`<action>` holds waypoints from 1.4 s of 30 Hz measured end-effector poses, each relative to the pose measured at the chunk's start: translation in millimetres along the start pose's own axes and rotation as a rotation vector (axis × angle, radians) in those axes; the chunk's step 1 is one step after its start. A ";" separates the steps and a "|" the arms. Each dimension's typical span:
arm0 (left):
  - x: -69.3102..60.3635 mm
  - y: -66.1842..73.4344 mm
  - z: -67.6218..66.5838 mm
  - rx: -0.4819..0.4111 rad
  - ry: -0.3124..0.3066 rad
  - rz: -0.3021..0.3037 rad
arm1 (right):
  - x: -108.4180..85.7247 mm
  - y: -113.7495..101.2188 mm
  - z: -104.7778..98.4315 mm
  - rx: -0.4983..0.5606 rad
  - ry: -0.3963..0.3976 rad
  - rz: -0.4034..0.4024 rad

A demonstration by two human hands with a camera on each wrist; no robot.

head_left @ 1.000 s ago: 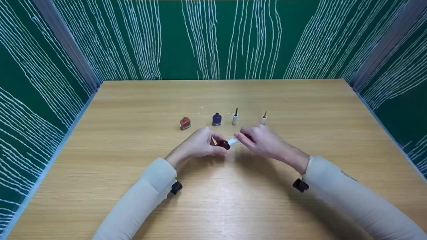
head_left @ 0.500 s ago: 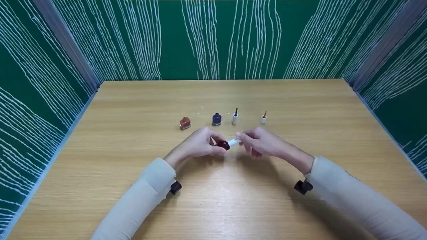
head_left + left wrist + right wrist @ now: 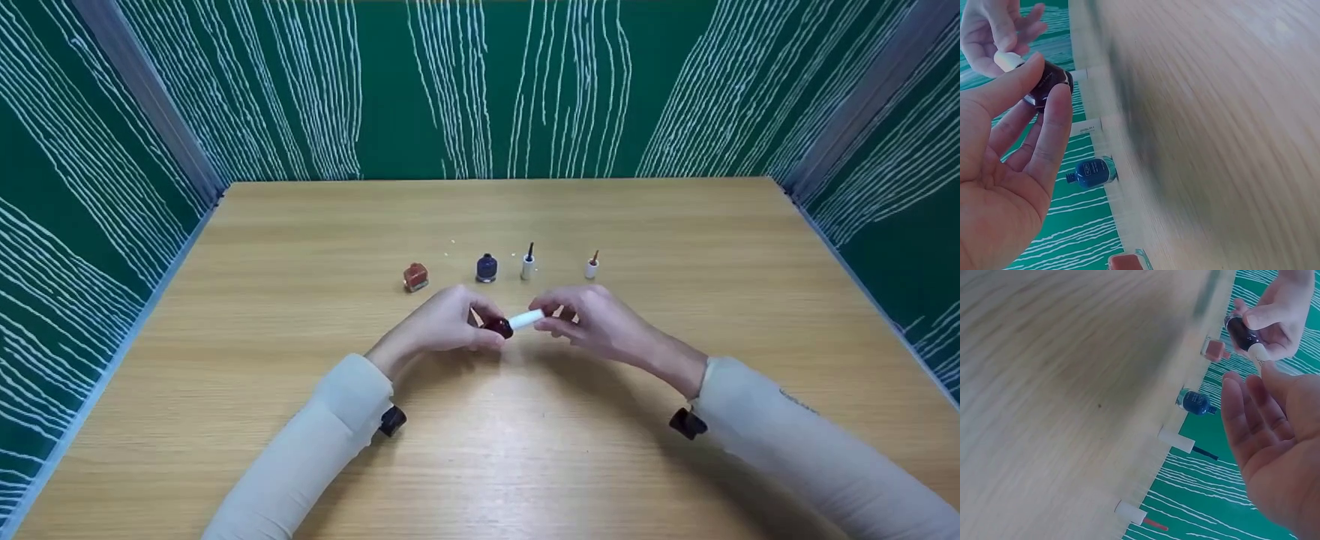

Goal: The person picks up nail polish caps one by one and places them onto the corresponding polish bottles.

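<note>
My left hand [image 3: 450, 321] holds a dark red nail polish bottle [image 3: 1050, 83] between thumb and fingers, tilted on its side just above the table. A white cap [image 3: 526, 319] sits on the bottle's neck and points toward my right hand [image 3: 596, 319]. The thumb and fingertips of that hand pinch the cap's far end. Behind the hands stand an uncapped orange-red nail polish bottle [image 3: 416, 277] and an uncapped dark blue nail polish bottle [image 3: 487, 268]. A white brush cap with a dark brush [image 3: 528, 267] and another with a reddish brush [image 3: 592, 268] stand brush up.
The wooden table [image 3: 480, 465] has small white specks near the dark blue bottle. Green walls [image 3: 480, 90] with white streaks enclose its back and sides. Each wrist bears a small black camera; the one on the right wrist [image 3: 688, 424] hangs below the sleeve.
My right hand's fingers have shifted around the white cap, extending half a second ago and now bent back around its end. More of the cap shows. The left hand and bottle stay nearly still.
</note>
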State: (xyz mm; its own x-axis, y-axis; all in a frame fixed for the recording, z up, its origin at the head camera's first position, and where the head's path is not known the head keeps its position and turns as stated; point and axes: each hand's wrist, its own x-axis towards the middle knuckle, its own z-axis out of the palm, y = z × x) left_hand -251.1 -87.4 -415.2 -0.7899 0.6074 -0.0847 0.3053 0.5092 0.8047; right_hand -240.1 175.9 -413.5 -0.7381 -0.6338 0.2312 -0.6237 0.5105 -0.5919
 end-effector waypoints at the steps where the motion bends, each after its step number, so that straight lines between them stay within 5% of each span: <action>1: 0.1 -0.4 0.3 0.004 0.000 0.003 | 0.1 0.2 0.6 -0.017 0.000 -0.009; 20: -4.3 0.6 0.7 0.033 -0.010 0.015 | -0.4 -10.7 7.6 -0.293 0.055 -0.098; 26: -2.9 0.8 1.1 0.057 -0.004 0.025 | 2.9 -13.9 6.6 -0.141 -0.020 0.059; 35: -1.1 2.1 3.4 0.106 0.010 0.038 | 8.2 -19.5 7.3 0.465 -0.180 0.565; 38: -0.4 2.2 3.5 0.103 0.006 0.029 | 7.8 -19.2 7.2 0.448 -0.165 0.567; 42: -1.7 0.6 0.6 0.093 0.003 0.020 | 6.2 -16.8 3.3 0.220 -0.121 0.358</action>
State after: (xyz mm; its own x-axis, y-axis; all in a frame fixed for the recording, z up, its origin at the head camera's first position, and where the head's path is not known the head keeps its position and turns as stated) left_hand -249.3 -87.7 -414.9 -0.7847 0.6162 -0.0672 0.3688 0.5512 0.7484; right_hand -233.4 161.5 -404.6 -0.8541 -0.5099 -0.1027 -0.2550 0.5826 -0.7717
